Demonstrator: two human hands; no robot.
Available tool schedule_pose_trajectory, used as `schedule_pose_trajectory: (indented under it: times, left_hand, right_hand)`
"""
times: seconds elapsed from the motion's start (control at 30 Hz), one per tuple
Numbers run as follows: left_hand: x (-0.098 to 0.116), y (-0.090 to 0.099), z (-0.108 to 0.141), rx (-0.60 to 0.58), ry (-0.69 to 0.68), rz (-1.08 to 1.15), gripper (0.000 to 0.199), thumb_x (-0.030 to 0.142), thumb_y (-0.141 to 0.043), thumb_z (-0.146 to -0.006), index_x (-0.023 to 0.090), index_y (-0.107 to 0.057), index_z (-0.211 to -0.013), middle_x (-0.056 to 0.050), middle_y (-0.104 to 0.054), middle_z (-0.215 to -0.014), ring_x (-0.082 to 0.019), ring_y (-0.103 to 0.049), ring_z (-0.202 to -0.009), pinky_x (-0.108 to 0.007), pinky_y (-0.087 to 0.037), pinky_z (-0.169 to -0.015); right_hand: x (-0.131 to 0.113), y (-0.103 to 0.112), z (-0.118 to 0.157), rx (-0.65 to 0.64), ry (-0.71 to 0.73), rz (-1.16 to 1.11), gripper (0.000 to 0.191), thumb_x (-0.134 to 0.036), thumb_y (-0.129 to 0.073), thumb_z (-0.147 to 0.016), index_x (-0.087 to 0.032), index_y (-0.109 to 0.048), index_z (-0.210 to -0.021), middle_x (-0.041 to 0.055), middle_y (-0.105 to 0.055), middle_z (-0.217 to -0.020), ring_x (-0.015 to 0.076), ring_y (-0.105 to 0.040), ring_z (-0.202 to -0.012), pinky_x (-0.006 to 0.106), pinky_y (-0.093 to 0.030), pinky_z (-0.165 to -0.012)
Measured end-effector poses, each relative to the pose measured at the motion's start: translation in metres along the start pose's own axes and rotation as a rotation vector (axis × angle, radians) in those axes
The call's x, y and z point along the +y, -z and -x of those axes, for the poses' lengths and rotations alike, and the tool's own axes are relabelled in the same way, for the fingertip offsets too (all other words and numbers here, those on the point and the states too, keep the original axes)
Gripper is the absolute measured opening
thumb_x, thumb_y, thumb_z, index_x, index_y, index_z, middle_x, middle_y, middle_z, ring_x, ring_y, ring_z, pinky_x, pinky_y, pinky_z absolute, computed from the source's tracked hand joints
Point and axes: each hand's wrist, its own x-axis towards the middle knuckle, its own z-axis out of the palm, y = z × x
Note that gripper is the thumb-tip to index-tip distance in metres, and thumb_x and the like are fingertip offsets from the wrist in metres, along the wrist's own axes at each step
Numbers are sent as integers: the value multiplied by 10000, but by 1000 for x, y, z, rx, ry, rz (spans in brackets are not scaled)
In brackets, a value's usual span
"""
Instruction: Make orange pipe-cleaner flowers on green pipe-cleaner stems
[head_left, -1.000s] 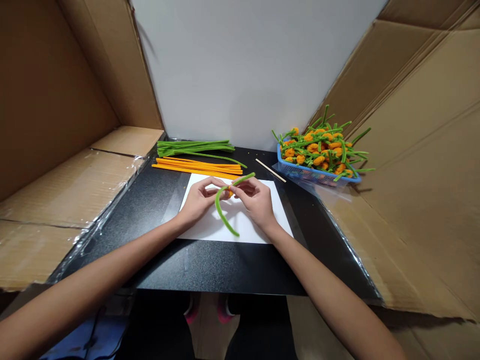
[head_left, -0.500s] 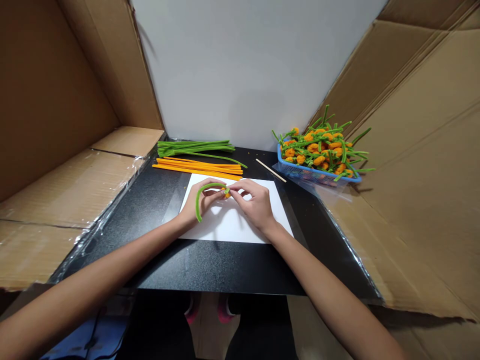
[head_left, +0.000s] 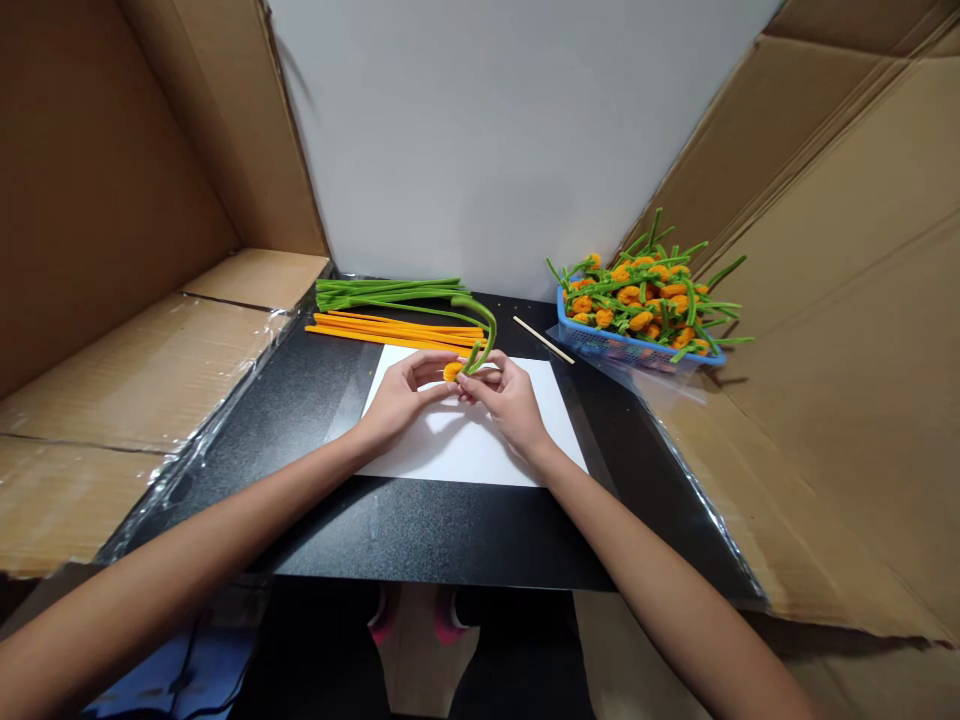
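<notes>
Over a white sheet of paper (head_left: 442, 450), both hands meet at a small orange coiled pipe-cleaner piece (head_left: 452, 372) with a green stem. The green pipe-cleaner stem (head_left: 491, 325) arches up and away from me, its tip curling back to the left. My right hand (head_left: 510, 405) is closed, pinching the base of the stem between thumb and fingers. From the left, my left hand (head_left: 401, 400) closes thumb and fingertips around the orange coil. The exact contact of some fingertips is hidden.
Green pipe cleaners (head_left: 382, 291) and orange pipe cleaners (head_left: 390, 328) lie in bundles beyond the paper. A thin pale stick (head_left: 544, 340) rests right of them. At the back right, a blue basket (head_left: 637, 345) is heaped with similar orange-and-green pieces. Cardboard walls (head_left: 840, 300) flank the black table (head_left: 315, 530).
The piece has been turned: its green stem swung from the left side over to the right, above my right hand. The orange coil now faces up between the fingers.
</notes>
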Motion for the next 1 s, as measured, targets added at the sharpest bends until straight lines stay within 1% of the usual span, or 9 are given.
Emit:
schedule_pose_trajectory:
  times: [0.07,0.17,0.33,0.43,0.5,0.6,0.7,0.83,1.0]
  left_hand:
    - [-1,0,1,25,11,6,443,284,-885,-651,147,-712,-1034,-102,-736,-1070,-228,-689,-988,-364,-517,-944]
    - [-1,-2,2,36,52,70,419,302,-887,-655,151,-729,-1013,-87,-750,-1008,-214,-698,-942,-358,-521,-933]
    - [3,-6,2,52,111,149,404,314,-908,-616,153,-754,-952,-81,-757,-983,-196,-703,-900,-342,-526,-915]
    - [2,-6,2,81,128,154,401,283,-925,-579,140,-746,-908,-73,-760,-910,-174,-703,-833,-305,-529,-860]
    - [0,-6,3,95,134,140,391,280,-921,-588,132,-736,-899,-73,-758,-869,-170,-703,-802,-290,-528,-823]
    - [-2,-5,5,92,116,96,381,297,-905,-620,127,-726,-911,-76,-756,-830,-176,-705,-778,-281,-528,-784]
    - [-2,-6,8,85,75,42,372,303,-895,-634,126,-723,-913,-85,-761,-845,-192,-715,-811,-279,-532,-790]
    - [-1,-8,8,127,76,17,351,284,-886,-627,124,-719,-890,-96,-764,-861,-206,-720,-830,-277,-535,-774]
    - [0,-8,5,206,162,140,378,202,-880,-562,130,-697,-885,-64,-746,-750,-187,-707,-711,-295,-542,-734]
  right_hand:
    - [-2,0,0,5,21,48,301,-408,-791,-727,-180,-633,-846,19,-703,-759,139,-634,-624,276,-523,-629]
    - [-4,1,1,23,63,140,248,-399,-760,-754,-165,-684,-787,40,-697,-775,145,-616,-652,275,-501,-620]
    - [-5,-1,2,88,118,189,181,-340,-720,-770,-180,-672,-839,51,-702,-834,170,-633,-737,270,-492,-614]
    - [-6,-2,4,110,198,336,102,-272,-700,-774,-185,-672,-818,49,-700,-843,164,-623,-730,267,-486,-612]
    - [-6,-3,5,130,261,465,53,-233,-687,-778,-187,-668,-796,41,-696,-835,155,-607,-707,267,-480,-610]
    - [-7,-5,8,151,332,582,16,-194,-675,-778,-187,-661,-774,30,-680,-813,148,-583,-685,269,-474,-610]
    - [-7,-7,9,158,375,648,28,-167,-667,-777,-191,-655,-771,25,-666,-802,151,-574,-686,266,-462,-599]
    - [-6,-6,10,128,460,729,43,-151,-651,-804,-191,-655,-787,30,-654,-786,163,-566,-695,279,-453,-604]
    - [-3,-1,7,9,636,739,85,-126,-622,-841,-181,-683,-821,54,-662,-790,191,-586,-762,301,-466,-638]
